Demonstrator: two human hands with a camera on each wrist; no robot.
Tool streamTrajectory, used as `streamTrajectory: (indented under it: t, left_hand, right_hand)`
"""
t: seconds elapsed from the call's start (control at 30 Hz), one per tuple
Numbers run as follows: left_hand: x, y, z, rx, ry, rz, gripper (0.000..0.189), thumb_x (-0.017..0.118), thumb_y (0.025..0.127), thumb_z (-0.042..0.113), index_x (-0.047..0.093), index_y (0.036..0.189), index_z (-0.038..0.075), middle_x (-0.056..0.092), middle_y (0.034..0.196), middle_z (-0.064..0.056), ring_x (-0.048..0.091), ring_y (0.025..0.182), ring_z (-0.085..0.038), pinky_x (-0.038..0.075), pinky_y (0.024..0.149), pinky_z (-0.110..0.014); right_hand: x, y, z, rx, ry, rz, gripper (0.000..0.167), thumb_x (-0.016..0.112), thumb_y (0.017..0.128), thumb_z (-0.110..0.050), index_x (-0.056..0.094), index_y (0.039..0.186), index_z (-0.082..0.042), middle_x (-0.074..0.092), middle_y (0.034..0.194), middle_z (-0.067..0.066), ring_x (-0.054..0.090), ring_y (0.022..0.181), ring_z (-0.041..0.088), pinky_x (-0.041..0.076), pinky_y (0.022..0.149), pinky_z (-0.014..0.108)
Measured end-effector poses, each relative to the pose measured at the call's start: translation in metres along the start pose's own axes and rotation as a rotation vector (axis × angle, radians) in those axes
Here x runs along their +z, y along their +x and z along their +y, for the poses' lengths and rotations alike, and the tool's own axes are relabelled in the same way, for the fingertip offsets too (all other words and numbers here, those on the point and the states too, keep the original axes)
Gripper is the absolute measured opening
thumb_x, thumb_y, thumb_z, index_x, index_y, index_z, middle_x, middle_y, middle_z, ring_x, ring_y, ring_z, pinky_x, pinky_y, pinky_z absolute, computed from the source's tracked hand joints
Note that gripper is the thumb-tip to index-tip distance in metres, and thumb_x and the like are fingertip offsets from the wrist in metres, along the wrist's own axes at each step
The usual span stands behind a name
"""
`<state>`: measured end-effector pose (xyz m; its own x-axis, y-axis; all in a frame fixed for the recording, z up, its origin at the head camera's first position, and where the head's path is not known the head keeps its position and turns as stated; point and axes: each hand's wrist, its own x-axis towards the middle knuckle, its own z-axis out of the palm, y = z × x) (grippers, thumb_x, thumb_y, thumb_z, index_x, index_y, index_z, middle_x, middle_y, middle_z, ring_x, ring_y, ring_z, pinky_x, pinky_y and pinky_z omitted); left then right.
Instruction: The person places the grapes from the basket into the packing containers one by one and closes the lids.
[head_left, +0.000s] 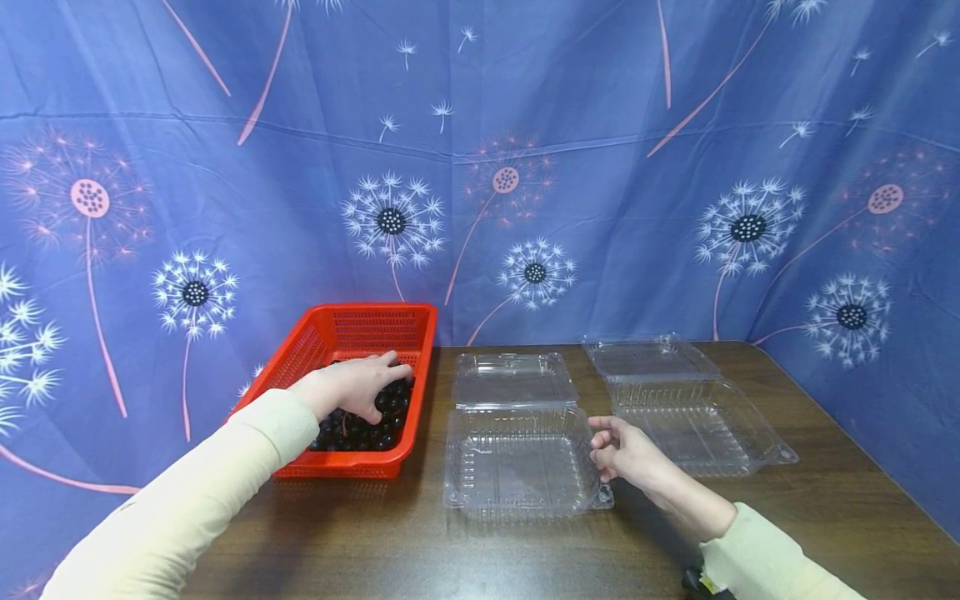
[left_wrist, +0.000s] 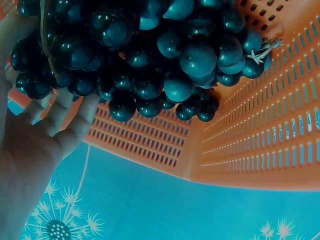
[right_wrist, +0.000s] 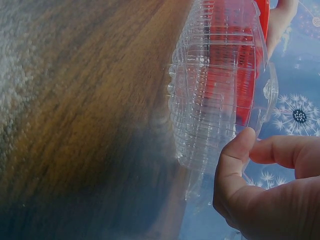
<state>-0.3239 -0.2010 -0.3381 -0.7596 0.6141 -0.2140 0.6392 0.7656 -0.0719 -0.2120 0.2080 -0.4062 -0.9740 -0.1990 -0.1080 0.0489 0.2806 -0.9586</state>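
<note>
A bunch of dark grapes with a thin stem lies in the red perforated basket. My left hand reaches into the basket from above, thumb and fingers spread over the grapes. In the left wrist view several fingers lie against the bunch's edge, their tips hidden behind it. My right hand is at the right side of the nearer clear plastic clamshell container, which stands with its lid folded back. In the right wrist view thumb and forefinger pinch its rim.
A second clear clamshell container lies opened to the right, further back on the brown wooden table. A blue curtain with dandelion prints hangs behind the table. A small dark object sits at the front edge by my right sleeve.
</note>
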Motion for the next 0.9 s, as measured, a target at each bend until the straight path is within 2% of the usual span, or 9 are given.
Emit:
streamTrajectory:
  t: [0.1,0.2,0.27,0.43,0.53,0.73,0.9]
  left_hand:
    - [-0.001,0.001,0.001,0.029,-0.001,0.007,0.071,0.081,0.066,0.024,0.047,0.128,0.024,0.045,0.116,-0.007,0.056,0.091,-0.023,0.050,0.069,-0.037]
    - [-0.001,0.000,0.002,0.043,0.003,0.004,0.066,0.082,0.066,0.021,0.049,0.123,0.024,0.045,0.112,-0.006,0.056,0.091,-0.023,0.050,0.068,-0.037]
    - [-0.001,0.000,0.003,0.042,0.021,-0.002,0.064,0.082,0.066,0.020,0.049,0.121,0.024,0.046,0.114,-0.006,0.057,0.097,-0.026,0.051,0.071,-0.039]
    - [0.002,0.001,0.004,0.025,0.082,-0.018,0.067,0.081,0.069,0.021,0.046,0.126,0.023,0.043,0.136,-0.017,0.049,0.121,-0.040,0.049,0.086,-0.048]
    - [0.004,0.003,0.005,0.028,0.126,-0.010,0.071,0.080,0.069,0.022,0.042,0.129,0.020,0.039,0.141,-0.021,0.046,0.123,-0.043,0.048,0.090,-0.050]
    - [0.008,0.003,0.008,0.026,0.175,0.012,0.070,0.080,0.070,0.023,0.039,0.126,0.017,0.040,0.140,-0.022,0.048,0.121,-0.042,0.049,0.088,-0.049]
    - [0.011,0.003,0.008,0.033,0.219,0.039,0.068,0.080,0.070,0.022,0.039,0.124,0.016,0.044,0.133,-0.019,0.052,0.113,-0.039,0.053,0.077,-0.046]
  right_hand:
    - [0.000,0.000,0.000,0.001,-0.001,0.000,0.061,0.054,0.081,0.007,0.028,0.136,0.011,0.045,0.092,0.009,0.049,0.069,0.015,0.049,0.056,0.027]
    - [0.000,0.000,0.000,-0.002,-0.003,0.002,0.061,0.054,0.081,0.007,0.028,0.136,0.012,0.045,0.092,0.009,0.049,0.069,0.015,0.049,0.056,0.027]
    - [0.001,0.000,0.000,-0.003,-0.003,0.005,0.061,0.054,0.080,0.008,0.028,0.136,0.012,0.045,0.092,0.009,0.049,0.069,0.015,0.049,0.056,0.027]
    - [0.001,0.000,-0.001,-0.003,-0.002,0.009,0.061,0.054,0.080,0.008,0.029,0.135,0.013,0.046,0.092,0.010,0.049,0.069,0.014,0.049,0.056,0.026]
    - [0.001,-0.001,-0.001,-0.004,-0.003,0.008,0.061,0.054,0.080,0.009,0.029,0.135,0.013,0.046,0.092,0.010,0.049,0.069,0.015,0.049,0.056,0.027]
    - [0.000,-0.001,-0.001,-0.008,-0.011,0.004,0.062,0.054,0.080,0.008,0.028,0.136,0.013,0.046,0.093,0.010,0.050,0.070,0.016,0.050,0.057,0.027]
    - [0.000,0.000,-0.001,-0.006,-0.010,0.007,0.062,0.054,0.080,0.008,0.029,0.136,0.012,0.046,0.093,0.010,0.050,0.070,0.016,0.050,0.056,0.027]
